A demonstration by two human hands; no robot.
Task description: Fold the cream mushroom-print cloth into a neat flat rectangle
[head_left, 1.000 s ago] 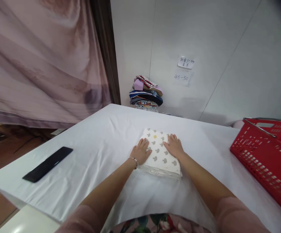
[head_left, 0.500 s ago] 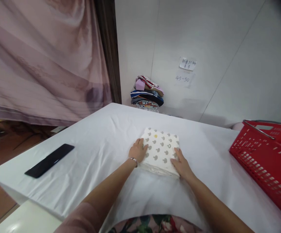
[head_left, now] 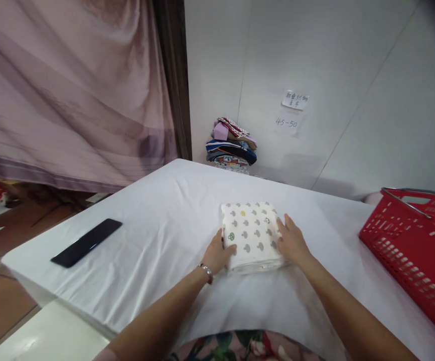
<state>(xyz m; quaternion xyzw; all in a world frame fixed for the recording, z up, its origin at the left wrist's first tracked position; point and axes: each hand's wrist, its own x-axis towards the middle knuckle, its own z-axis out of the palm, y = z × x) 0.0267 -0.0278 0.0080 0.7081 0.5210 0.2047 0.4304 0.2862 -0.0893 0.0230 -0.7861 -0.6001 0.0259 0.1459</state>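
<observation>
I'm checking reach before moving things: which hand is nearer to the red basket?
The right. The right hand is at the folded cloth's basket-side edge; the left hand is at its opposite edge, farther from the red basket.

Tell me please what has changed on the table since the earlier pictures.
The folded cloth has turned slightly counter-clockwise. The right hand, earlier flat on its top, now holds its right edge; the left hand holds the left edge, and a green print near it is uncovered. The red basket, black slab and clothes pile stayed.
</observation>
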